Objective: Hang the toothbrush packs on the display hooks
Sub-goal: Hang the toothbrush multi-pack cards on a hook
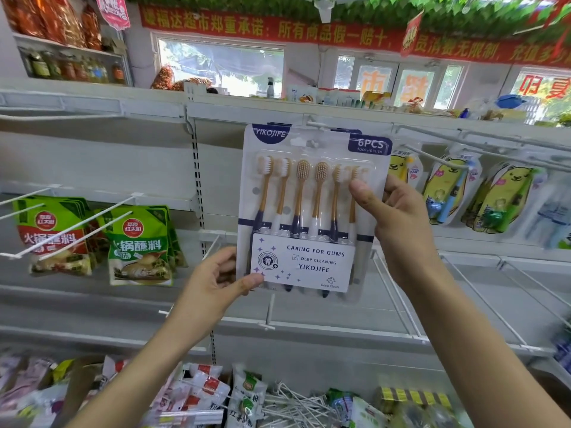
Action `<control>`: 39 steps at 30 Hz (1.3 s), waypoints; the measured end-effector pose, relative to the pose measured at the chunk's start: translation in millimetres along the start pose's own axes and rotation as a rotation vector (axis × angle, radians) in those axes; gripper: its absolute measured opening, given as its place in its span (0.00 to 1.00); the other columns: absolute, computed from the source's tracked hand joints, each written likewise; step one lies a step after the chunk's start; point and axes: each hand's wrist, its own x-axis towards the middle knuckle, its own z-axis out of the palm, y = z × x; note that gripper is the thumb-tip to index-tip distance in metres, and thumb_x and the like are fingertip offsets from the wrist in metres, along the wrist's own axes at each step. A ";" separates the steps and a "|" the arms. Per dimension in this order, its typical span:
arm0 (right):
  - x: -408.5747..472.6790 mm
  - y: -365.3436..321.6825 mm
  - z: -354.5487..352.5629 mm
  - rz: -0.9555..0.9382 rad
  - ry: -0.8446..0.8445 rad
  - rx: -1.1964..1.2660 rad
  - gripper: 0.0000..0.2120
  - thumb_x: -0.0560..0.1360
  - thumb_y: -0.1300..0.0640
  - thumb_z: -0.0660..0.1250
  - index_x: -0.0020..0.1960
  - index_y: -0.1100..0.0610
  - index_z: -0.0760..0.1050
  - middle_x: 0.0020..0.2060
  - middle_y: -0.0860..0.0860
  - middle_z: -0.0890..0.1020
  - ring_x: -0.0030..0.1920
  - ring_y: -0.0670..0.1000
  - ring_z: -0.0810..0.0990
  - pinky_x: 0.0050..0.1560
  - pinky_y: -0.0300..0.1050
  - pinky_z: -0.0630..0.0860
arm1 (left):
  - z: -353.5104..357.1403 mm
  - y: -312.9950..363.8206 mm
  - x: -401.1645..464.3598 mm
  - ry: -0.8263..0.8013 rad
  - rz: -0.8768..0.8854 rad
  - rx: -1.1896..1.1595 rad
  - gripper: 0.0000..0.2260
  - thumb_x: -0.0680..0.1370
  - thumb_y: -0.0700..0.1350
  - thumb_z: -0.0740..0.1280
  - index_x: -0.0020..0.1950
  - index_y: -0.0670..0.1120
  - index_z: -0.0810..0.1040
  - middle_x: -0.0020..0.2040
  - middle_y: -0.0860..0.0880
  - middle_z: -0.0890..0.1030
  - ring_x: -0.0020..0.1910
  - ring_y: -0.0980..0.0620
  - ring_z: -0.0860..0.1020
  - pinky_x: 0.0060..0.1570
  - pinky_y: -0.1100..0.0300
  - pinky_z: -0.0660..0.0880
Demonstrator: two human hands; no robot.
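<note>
A six-piece toothbrush pack [304, 211], white card with navy corners and orange-handled brushes, is held upright in front of the white shelf wall. My left hand [222, 279] pinches its lower left corner. My right hand [389, 217] grips its right edge, thumb across the front. The pack's top hang hole sits at a white display hook [315, 124] that juts from the back rail. At least one more pack of the same kind shows behind it, only its navy top edge visible.
Children's toothbrush packs [445, 193] hang on hooks to the right. Green sauce pouches [139, 242] hang at the left behind long bare hooks [74, 230]. Wire dividers [482, 301] stand on the shelf below. Packets and loose white hooks [296, 403] fill the bottom bin.
</note>
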 end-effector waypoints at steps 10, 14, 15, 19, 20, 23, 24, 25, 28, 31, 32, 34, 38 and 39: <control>36.1 21.6 0.8 0.010 0.018 -0.114 0.13 0.80 0.57 0.68 0.63 0.56 0.79 0.56 0.48 0.85 0.59 0.46 0.83 0.66 0.50 0.76 | 3.0 -19.0 40.4 -0.012 -0.030 0.051 0.18 0.73 0.48 0.73 0.63 0.52 0.77 0.54 0.56 0.85 0.45 0.52 0.84 0.38 0.57 0.77; 44.1 27.3 1.8 -0.001 0.029 -0.165 0.13 0.79 0.56 0.69 0.63 0.55 0.80 0.54 0.46 0.86 0.57 0.42 0.83 0.61 0.41 0.77 | 9.2 -31.7 51.2 0.008 -0.038 0.038 0.14 0.76 0.43 0.72 0.59 0.53 0.77 0.53 0.56 0.86 0.44 0.51 0.84 0.36 0.55 0.75; 44.6 28.9 2.0 -0.005 0.033 -0.175 0.13 0.79 0.55 0.69 0.62 0.55 0.80 0.54 0.46 0.86 0.56 0.42 0.83 0.59 0.39 0.78 | 10.9 -34.1 52.0 0.016 -0.037 0.035 0.13 0.76 0.43 0.72 0.59 0.54 0.77 0.53 0.56 0.86 0.44 0.51 0.84 0.35 0.55 0.74; 45.8 35.4 1.9 -0.033 0.070 -0.219 0.13 0.78 0.54 0.70 0.62 0.56 0.80 0.54 0.47 0.86 0.56 0.43 0.84 0.58 0.41 0.79 | 15.3 -37.6 51.1 0.023 -0.020 0.021 0.13 0.77 0.43 0.71 0.59 0.56 0.76 0.53 0.57 0.85 0.44 0.52 0.84 0.35 0.56 0.74; 46.1 35.6 2.0 -0.035 0.073 -0.226 0.13 0.78 0.54 0.70 0.62 0.56 0.80 0.54 0.47 0.86 0.56 0.44 0.84 0.59 0.42 0.79 | 15.5 -38.0 50.6 0.024 -0.013 0.023 0.13 0.77 0.43 0.71 0.59 0.57 0.76 0.53 0.57 0.85 0.45 0.52 0.84 0.36 0.56 0.74; 44.7 35.6 3.0 -0.021 0.088 -0.250 0.14 0.78 0.52 0.71 0.61 0.56 0.81 0.53 0.47 0.86 0.55 0.43 0.84 0.58 0.41 0.79 | 15.2 -39.4 50.0 0.025 -0.005 0.028 0.12 0.78 0.44 0.70 0.58 0.57 0.76 0.53 0.57 0.85 0.45 0.52 0.84 0.35 0.58 0.75; 43.9 36.3 3.0 -0.017 0.097 -0.266 0.14 0.77 0.51 0.71 0.60 0.56 0.82 0.51 0.46 0.86 0.53 0.42 0.84 0.55 0.40 0.79 | 15.0 -40.1 49.5 0.026 0.000 0.032 0.12 0.78 0.44 0.70 0.58 0.57 0.75 0.53 0.58 0.85 0.46 0.53 0.84 0.34 0.60 0.75; 43.0 37.3 2.2 -0.006 0.107 -0.286 0.13 0.77 0.49 0.71 0.57 0.56 0.83 0.47 0.44 0.87 0.49 0.41 0.85 0.51 0.37 0.79 | 14.9 -40.5 49.5 0.027 0.004 0.037 0.12 0.78 0.43 0.70 0.58 0.56 0.75 0.52 0.58 0.85 0.46 0.54 0.84 0.34 0.62 0.74; 40.1 40.7 1.2 0.042 0.159 -0.350 0.17 0.75 0.44 0.72 0.34 0.53 0.74 0.23 0.38 0.72 0.25 0.39 0.69 0.31 0.33 0.66 | 13.0 -38.6 50.4 0.021 0.003 0.068 0.11 0.79 0.43 0.70 0.58 0.55 0.75 0.53 0.57 0.85 0.48 0.55 0.83 0.33 0.65 0.74; 33.6 42.9 0.2 0.039 0.185 -0.386 0.17 0.75 0.44 0.73 0.35 0.53 0.73 0.26 0.39 0.73 0.26 0.41 0.71 0.31 0.34 0.69 | 7.2 -45.1 50.3 -0.001 -0.053 0.159 0.06 0.79 0.50 0.69 0.56 0.55 0.77 0.49 0.55 0.85 0.42 0.54 0.82 0.38 0.58 0.76; 29.3 44.9 -1.0 0.043 0.177 -0.380 0.13 0.75 0.46 0.73 0.42 0.55 0.78 0.32 0.41 0.81 0.33 0.41 0.80 0.39 0.37 0.78 | 3.9 -49.5 48.2 -0.011 -0.083 0.231 0.08 0.79 0.55 0.67 0.55 0.55 0.78 0.48 0.56 0.84 0.41 0.54 0.82 0.41 0.55 0.77; 17.5 51.9 -4.2 0.047 0.171 -0.381 0.14 0.75 0.48 0.73 0.53 0.57 0.80 0.44 0.49 0.87 0.46 0.46 0.86 0.52 0.48 0.83 | -2.7 -60.3 39.3 -0.052 -0.146 0.421 0.18 0.78 0.64 0.62 0.58 0.53 0.79 0.51 0.57 0.83 0.42 0.57 0.82 0.49 0.52 0.79; -7.7 66.7 -15.7 0.059 0.203 -0.515 0.16 0.75 0.52 0.74 0.59 0.56 0.76 0.48 0.50 0.83 0.48 0.48 0.83 0.51 0.47 0.82 | -8.7 -75.2 11.9 -0.101 -0.124 0.571 0.11 0.80 0.58 0.64 0.60 0.57 0.77 0.52 0.61 0.80 0.48 0.61 0.79 0.49 0.61 0.75; -14.2 69.5 -18.7 0.058 0.206 -0.558 0.16 0.75 0.54 0.74 0.60 0.55 0.74 0.49 0.49 0.82 0.47 0.46 0.82 0.48 0.44 0.80 | -8.7 -75.9 6.3 -0.114 -0.094 0.579 0.08 0.80 0.56 0.65 0.58 0.59 0.77 0.51 0.63 0.79 0.48 0.63 0.78 0.47 0.65 0.74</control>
